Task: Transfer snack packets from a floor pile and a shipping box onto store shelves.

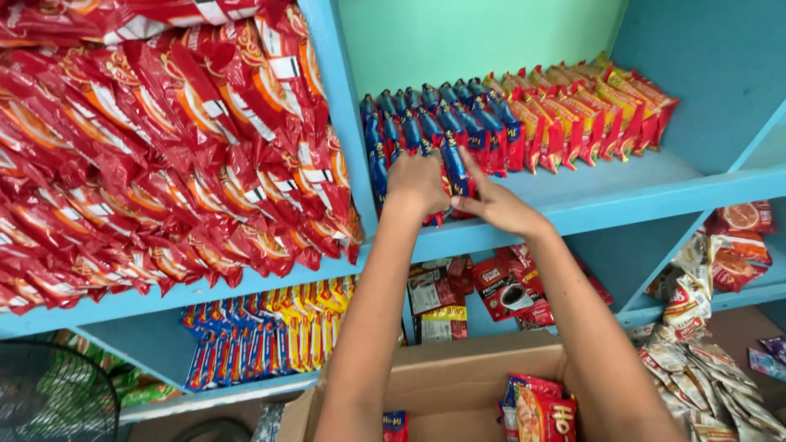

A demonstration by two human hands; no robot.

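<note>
**Both hands at the blue sachet row**

I see my left hand and right hand close together near the frame's centre, on the front lip of the blue shelf. Both are pinched shut on the blue sachets, the right fingers closing on one narrow pack. These packs are slim, glossy, dark blue with red lower ends, standing upright in tight rows. At 3 o'clock from them runs a row of red-and-yellow sachets. At 9 o'clock hang red noodle packets. At 6 o'clock sits a cardboard box.
</note>
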